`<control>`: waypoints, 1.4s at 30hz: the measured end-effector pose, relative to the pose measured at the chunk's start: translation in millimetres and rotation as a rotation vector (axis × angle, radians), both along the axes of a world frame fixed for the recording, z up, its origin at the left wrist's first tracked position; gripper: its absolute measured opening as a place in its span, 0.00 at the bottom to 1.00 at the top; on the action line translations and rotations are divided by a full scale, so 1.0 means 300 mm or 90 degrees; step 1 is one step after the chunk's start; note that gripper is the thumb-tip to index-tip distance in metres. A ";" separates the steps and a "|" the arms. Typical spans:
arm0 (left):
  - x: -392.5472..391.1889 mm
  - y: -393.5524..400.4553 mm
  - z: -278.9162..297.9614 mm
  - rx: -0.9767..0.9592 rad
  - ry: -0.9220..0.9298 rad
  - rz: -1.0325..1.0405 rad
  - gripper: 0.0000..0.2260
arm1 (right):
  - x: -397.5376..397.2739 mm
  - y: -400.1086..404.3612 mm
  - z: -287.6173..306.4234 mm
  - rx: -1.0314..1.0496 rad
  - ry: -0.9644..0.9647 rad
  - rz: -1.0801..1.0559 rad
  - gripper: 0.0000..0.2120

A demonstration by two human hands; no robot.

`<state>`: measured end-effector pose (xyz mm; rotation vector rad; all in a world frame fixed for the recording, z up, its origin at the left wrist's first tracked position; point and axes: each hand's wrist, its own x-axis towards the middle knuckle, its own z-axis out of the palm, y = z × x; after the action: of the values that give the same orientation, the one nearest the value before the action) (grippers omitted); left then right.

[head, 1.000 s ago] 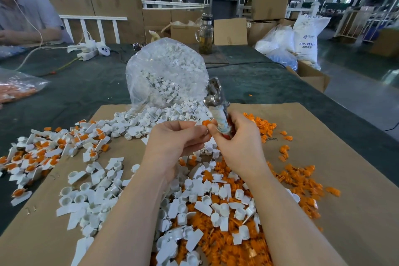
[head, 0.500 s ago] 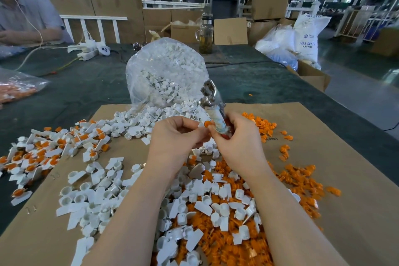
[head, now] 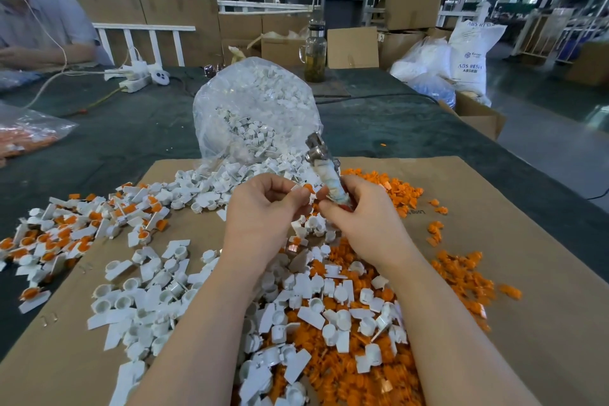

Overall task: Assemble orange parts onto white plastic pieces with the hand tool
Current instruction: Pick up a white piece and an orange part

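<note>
My left hand pinches a white plastic piece with an orange part at its fingertips. My right hand grips the wrapped handle of the hand tool, whose metal head points up and away. The two hands almost touch above the cardboard sheet. Loose white pieces and loose orange parts lie heaped below my forearms. Assembled white-and-orange pieces are piled at the left.
A clear bag of white pieces stands behind my hands. A bag of orange parts lies at the far left. Another person sits at the back left beside a power strip. A glass bottle and cardboard boxes stand at the back.
The tool's head has tilted slightly to the left. My left hand's fingers have opened a little and turned the piece, so the white piece with its orange part shows more.
</note>
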<state>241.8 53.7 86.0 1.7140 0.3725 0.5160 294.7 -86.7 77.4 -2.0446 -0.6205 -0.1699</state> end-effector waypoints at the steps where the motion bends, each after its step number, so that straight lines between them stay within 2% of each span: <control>1: 0.000 0.002 0.002 -0.016 -0.009 0.002 0.05 | 0.001 -0.006 0.003 0.000 0.021 0.008 0.04; 5: -0.002 0.012 0.007 -0.070 -0.048 0.009 0.03 | 0.002 -0.029 0.010 -0.042 0.069 0.049 0.02; 7: -0.001 0.018 0.007 -0.082 -0.064 0.008 0.04 | 0.000 -0.034 0.013 -0.079 0.091 0.080 0.05; 15: -0.001 0.042 0.005 -0.071 -0.101 -0.013 0.04 | -0.009 -0.048 0.035 -0.134 0.153 0.158 0.08; 22: -0.008 0.045 0.004 -0.083 -0.122 -0.040 0.04 | -0.014 -0.044 0.033 -0.145 0.139 0.166 0.04; 36: -0.008 0.048 0.004 -0.136 -0.143 -0.053 0.05 | -0.011 -0.015 0.012 -0.165 0.100 0.139 0.05; 39: -0.006 0.048 0.004 -0.178 -0.122 -0.048 0.04 | -0.002 -0.010 -0.007 -0.170 0.073 0.122 0.04; 42: -0.006 0.054 0.004 -0.324 -0.092 -0.026 0.02 | 0.004 -0.006 -0.021 -0.167 0.037 0.086 0.02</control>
<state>239.9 69.9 87.3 1.1838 0.3293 0.4647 296.0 -88.5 71.1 -2.2400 -0.7748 0.0537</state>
